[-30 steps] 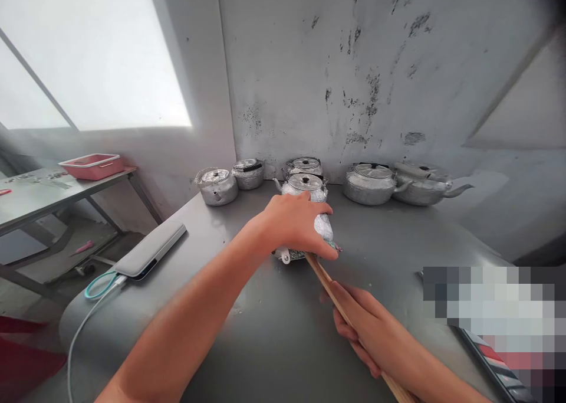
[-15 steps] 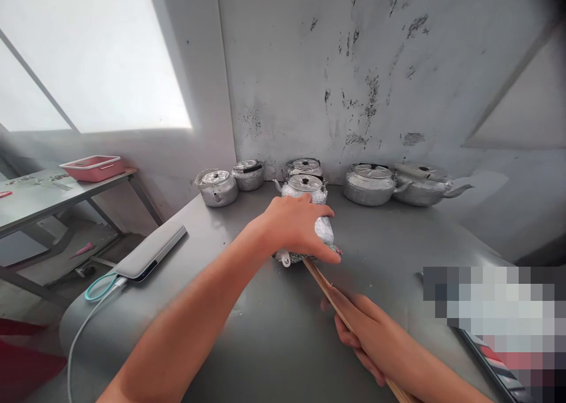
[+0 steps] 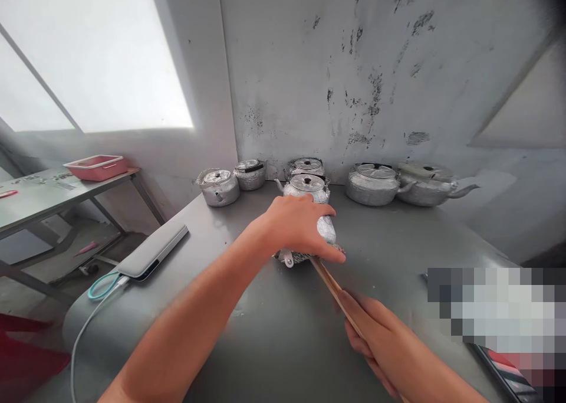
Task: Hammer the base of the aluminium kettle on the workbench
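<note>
My left hand (image 3: 300, 226) reaches across the grey table (image 3: 265, 350) and is curved from above over a dented silver kettle (image 3: 326, 228), thumb and fingers spread around it. Most of that kettle is hidden, but a riveted metal lug shows below my palm, with a patterned edge beside it. In my right hand (image 3: 375, 326) is a thin wooden stick (image 3: 329, 280), with fingers wrapped round it. Its far end meets the kettle's near side under my left thumb; the exact contact is hidden. Just beyond my left fingers stands a lidded kettle (image 3: 306, 184).
More dented kettles line the wall, two at left (image 3: 220, 189) and two at right (image 3: 374, 184). A power bank (image 3: 152, 252) with cables lies on the left edge. A pink basket (image 3: 95, 168) sits on another table. A blurred, pixelated patch covers the right edge.
My right hand and the stick have shifted slightly right and back relative to the kettle. My left hand keeps its place on the kettle. The whole view has drifted a little.
</note>
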`<action>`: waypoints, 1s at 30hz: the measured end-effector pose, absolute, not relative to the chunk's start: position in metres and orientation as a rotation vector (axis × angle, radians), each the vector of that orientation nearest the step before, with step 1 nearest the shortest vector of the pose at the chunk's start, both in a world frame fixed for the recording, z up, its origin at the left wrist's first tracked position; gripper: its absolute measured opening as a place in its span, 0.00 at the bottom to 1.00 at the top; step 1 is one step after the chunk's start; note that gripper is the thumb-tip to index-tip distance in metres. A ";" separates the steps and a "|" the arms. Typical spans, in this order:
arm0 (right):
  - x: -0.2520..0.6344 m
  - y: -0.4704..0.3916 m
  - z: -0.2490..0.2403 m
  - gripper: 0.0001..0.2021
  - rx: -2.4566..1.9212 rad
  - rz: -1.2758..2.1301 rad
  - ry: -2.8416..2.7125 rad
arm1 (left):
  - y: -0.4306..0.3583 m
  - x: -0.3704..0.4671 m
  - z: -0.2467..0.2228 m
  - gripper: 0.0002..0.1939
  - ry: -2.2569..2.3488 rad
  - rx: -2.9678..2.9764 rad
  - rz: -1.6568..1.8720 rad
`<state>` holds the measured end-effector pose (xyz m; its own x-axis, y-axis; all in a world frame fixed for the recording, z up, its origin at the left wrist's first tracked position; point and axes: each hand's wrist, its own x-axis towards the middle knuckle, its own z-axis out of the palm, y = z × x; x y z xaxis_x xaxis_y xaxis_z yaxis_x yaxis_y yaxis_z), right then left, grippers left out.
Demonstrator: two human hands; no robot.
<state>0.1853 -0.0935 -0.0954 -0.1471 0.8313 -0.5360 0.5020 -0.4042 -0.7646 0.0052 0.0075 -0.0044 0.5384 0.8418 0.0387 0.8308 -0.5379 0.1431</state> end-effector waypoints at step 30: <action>0.183 -0.097 -0.094 0.22 -1.787 1.468 -1.557 | 0.012 0.004 -0.005 0.43 1.435 2.649 0.209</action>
<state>0.1829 -0.0968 -0.0941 -0.1420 0.8760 -0.4609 0.5113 -0.3338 -0.7919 0.0036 0.0122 -0.0054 0.5408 0.8388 0.0633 0.8220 -0.5429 0.1718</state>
